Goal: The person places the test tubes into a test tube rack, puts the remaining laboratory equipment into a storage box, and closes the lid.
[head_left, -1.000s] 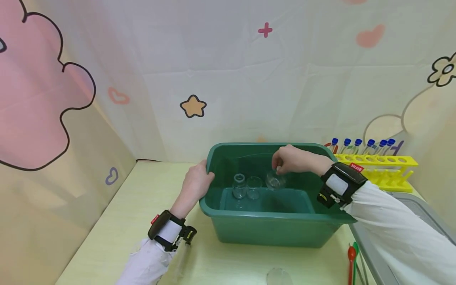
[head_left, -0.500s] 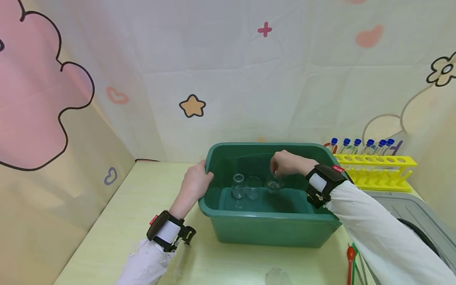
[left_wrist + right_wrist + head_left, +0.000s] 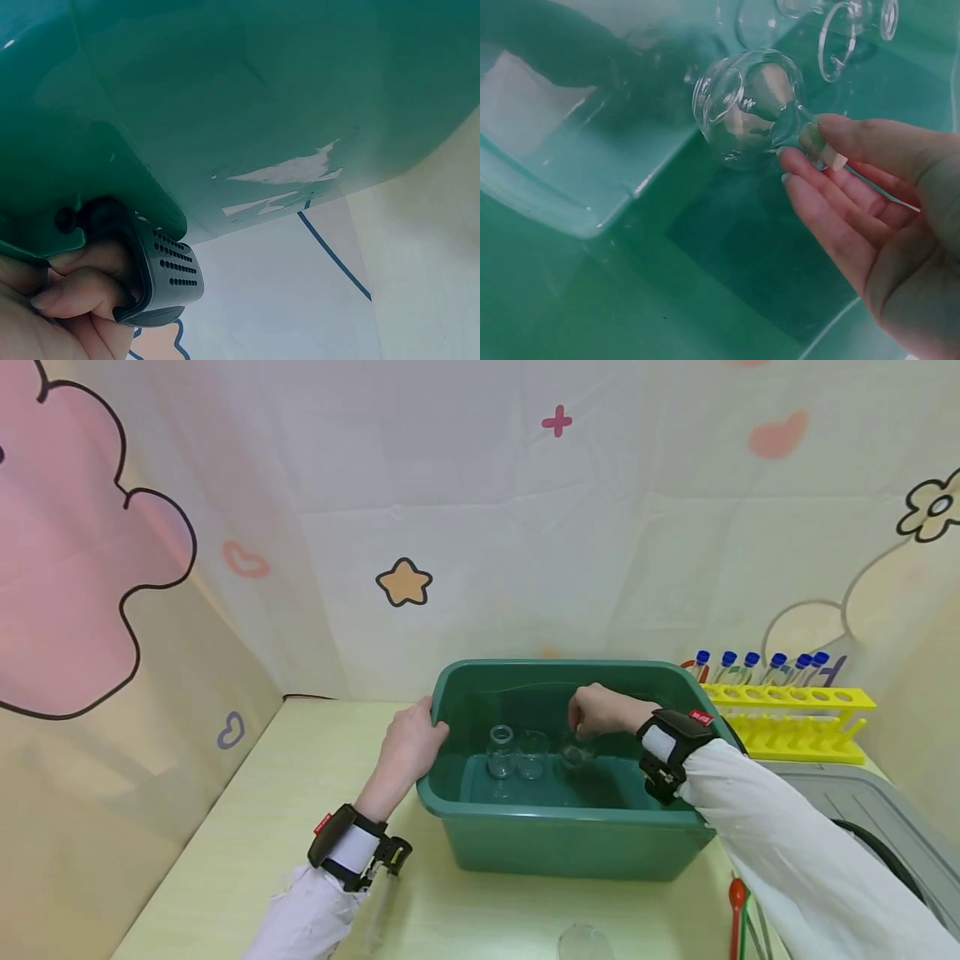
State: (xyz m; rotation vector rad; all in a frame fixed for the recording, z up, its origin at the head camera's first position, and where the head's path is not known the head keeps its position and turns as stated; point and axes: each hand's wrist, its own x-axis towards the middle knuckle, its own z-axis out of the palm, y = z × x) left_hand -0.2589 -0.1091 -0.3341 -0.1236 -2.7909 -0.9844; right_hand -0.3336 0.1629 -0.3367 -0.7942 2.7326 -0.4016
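My right hand (image 3: 600,710) reaches down into a green plastic tub (image 3: 555,812). Its thumb and fingers pinch the narrow neck of a round clear glass flask (image 3: 746,109), bulb pointing away from the palm. Left of it in the head view stand a small glass bottle (image 3: 501,753) and a clear glass beaker (image 3: 532,755), both inside the tub. My left hand (image 3: 411,742) grips the tub's left rim, thumb over the inside. In the left wrist view, its curled fingers (image 3: 82,289) are at a black perforated piece (image 3: 169,262) beside the tub wall.
A yellow rack (image 3: 787,697) with several blue-capped tubes (image 3: 750,667) stands behind right. A grey tray (image 3: 832,785) lies under the right sleeve. A red spoon (image 3: 737,897) and thin rods lie near it. A clear round glass piece (image 3: 585,943) sits at the front edge.
The right hand has lowered slightly with the flask and its wrist has shifted left, bringing the flask down nearer the tub floor. The left hand keeps its hold on the rim.
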